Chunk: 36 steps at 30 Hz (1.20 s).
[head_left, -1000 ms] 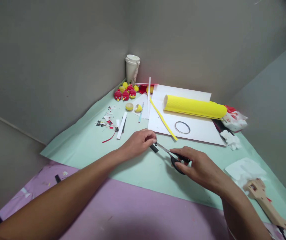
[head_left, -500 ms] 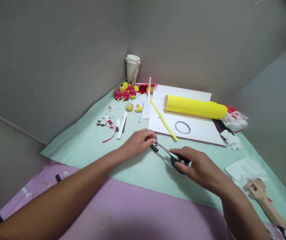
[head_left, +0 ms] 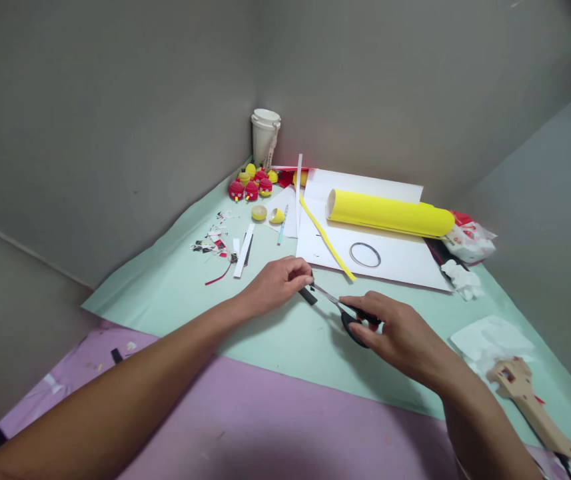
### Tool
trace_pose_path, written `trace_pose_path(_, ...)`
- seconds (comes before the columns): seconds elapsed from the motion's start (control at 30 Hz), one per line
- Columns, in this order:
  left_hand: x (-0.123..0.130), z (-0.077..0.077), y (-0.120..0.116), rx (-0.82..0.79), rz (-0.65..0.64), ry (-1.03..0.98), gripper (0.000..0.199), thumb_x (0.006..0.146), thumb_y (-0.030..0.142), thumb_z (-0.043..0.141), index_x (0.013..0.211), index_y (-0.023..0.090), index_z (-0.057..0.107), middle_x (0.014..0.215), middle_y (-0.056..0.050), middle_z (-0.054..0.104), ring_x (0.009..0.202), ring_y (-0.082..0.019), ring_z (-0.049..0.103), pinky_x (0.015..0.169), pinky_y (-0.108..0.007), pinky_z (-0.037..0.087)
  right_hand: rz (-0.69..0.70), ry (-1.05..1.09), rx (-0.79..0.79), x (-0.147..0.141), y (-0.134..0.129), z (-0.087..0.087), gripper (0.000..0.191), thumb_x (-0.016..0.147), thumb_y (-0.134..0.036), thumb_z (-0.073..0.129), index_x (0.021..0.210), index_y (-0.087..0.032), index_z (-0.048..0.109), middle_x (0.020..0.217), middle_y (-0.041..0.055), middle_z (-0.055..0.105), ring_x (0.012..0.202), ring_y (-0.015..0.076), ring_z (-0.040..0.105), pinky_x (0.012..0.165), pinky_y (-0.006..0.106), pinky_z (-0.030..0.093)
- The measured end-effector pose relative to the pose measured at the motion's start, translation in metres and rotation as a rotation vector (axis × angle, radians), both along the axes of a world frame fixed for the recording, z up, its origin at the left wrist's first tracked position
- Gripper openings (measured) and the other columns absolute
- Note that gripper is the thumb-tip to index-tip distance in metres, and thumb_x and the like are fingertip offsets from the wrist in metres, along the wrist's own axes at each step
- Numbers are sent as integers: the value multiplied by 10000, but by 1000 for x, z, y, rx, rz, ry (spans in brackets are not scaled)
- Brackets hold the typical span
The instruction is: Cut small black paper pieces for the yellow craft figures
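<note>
My left hand (head_left: 285,280) is closed in a pinch on a small piece of black paper, with only a dark edge showing at the fingertips. Just under those fingers is a black paper strip (head_left: 308,297); whether it lies on the sheet or hangs from the hand I cannot tell. My right hand (head_left: 390,327) grips black-handled scissors (head_left: 338,303). Their blades point left and reach the black piece at my left fingertips. A tiny black scrap (head_left: 312,289) shows beside the blade tips.
Paper scraps (head_left: 212,243) and a white strip (head_left: 244,252) lie left on the green sheet (head_left: 165,307). Behind stand red and yellow figures (head_left: 251,190) and a white cup (head_left: 265,137). Rightward are a yellow roll (head_left: 390,213), a ring (head_left: 365,255) and a beige glue gun (head_left: 530,407).
</note>
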State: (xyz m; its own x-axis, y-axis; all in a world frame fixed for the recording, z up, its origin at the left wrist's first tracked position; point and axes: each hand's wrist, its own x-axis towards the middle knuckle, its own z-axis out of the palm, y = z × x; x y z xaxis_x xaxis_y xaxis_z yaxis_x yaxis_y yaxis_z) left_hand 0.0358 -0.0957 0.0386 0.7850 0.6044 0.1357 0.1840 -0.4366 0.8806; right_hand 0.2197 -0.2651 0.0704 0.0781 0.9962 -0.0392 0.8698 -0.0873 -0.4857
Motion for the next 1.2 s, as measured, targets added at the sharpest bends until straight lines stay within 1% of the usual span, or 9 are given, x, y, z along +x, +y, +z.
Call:
trace_pose_path(0.33, 0, 3, 0, 26, 14, -25, 146, 822, 317, 566, 817, 194, 644, 849, -27, 566, 711, -141, 512, 697, -306, 419, 8, -16, -9, -3, 0, 0, 385, 846, -277, 567, 1225, -297, 633, 846, 5, 632, 667, 159, 609, 663, 289, 463)
trace_pose_path(0.5, 0, 2, 1, -43, 34, -39, 141, 810, 316, 573, 806, 189, 634, 847, -30, 582, 733, -149, 523, 702, -310, 424, 8, 2, -1, -2, 0, 3, 379, 845, -266, 562, 1215, -295, 639, 843, 6, 638, 671, 158, 607, 667, 283, 467)
trace_pose_path(0.73, 0, 1, 1, -124, 38, -44, 124, 801, 307, 586, 806, 184, 604, 731, -9, 571, 691, -144, 503, 667, -292, 408, -8, 16, -9, -2, 1, 3, 381, 838, -259, 563, 1209, -305, 641, 849, 2, 638, 677, 158, 607, 652, 274, 460)
trace_pose_path(0.93, 0, -1, 3, -158, 23, -66, 131, 795, 310, 591, 799, 179, 598, 709, 8, 547, 669, -130, 485, 655, -279, 390, -20, 13, -9, -5, 0, 5, 377, 836, -257, 562, 1200, -299, 649, 828, -6, 628, 680, 157, 608, 652, 277, 456)
trace_pose_path(1.2, 1, -1, 3, -234, 14, -85, 137, 783, 315, 596, 793, 179, 589, 702, 12, 537, 652, -125, 477, 637, -275, 377, -26, 11, -9, -5, 0, 6, 381, 840, -256, 558, 1210, -299, 640, 857, -2, 628, 685, 155, 597, 648, 276, 447)
